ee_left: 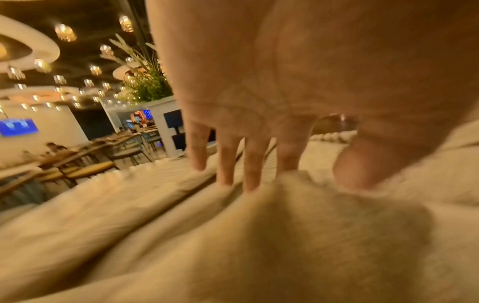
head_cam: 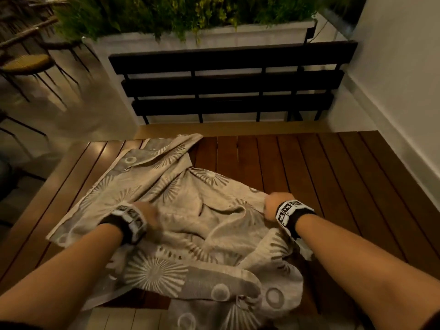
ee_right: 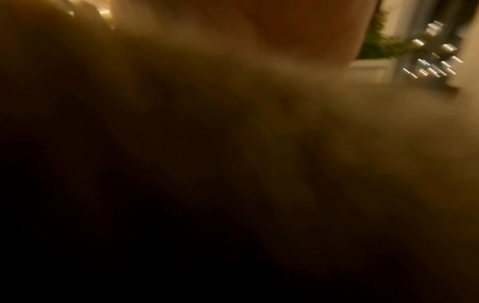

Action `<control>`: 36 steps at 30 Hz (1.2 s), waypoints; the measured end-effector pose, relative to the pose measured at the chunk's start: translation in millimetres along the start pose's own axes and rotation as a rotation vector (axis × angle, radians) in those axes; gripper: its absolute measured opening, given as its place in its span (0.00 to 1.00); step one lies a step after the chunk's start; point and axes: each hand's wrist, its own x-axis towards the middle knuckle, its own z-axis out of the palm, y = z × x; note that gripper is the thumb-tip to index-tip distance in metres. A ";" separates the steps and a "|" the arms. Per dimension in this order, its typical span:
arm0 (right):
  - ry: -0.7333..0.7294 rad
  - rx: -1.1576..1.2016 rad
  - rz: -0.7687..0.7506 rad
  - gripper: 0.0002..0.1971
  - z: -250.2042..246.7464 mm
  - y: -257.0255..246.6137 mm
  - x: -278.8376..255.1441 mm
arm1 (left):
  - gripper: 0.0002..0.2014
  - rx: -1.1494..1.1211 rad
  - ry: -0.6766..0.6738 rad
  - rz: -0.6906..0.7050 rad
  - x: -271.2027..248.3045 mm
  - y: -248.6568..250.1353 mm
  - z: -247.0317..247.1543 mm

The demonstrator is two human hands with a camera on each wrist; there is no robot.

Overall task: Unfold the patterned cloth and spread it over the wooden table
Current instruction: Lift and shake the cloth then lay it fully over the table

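Note:
A beige patterned cloth with sunburst and ring motifs lies crumpled and partly opened on the left and middle of the slatted wooden table. Part of it hangs over the near edge. My left hand sits on the cloth's left part. In the left wrist view its fingers and thumb dig into the cloth and pinch a raised fold. My right hand is a fist clutching the cloth's right edge just above the table. The right wrist view is dark, with the cloth filling most of it.
Bare table slats lie to the right of the cloth. A black slatted bench stands just past the table's far edge, with a white planter of greenery behind it. A white wall runs along the right. A chair stands far left.

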 end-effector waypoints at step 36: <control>-0.103 0.416 0.573 0.37 36.7 263.8 11.6 | 0.25 -0.013 0.338 -0.105 45.9 135.8 -104.1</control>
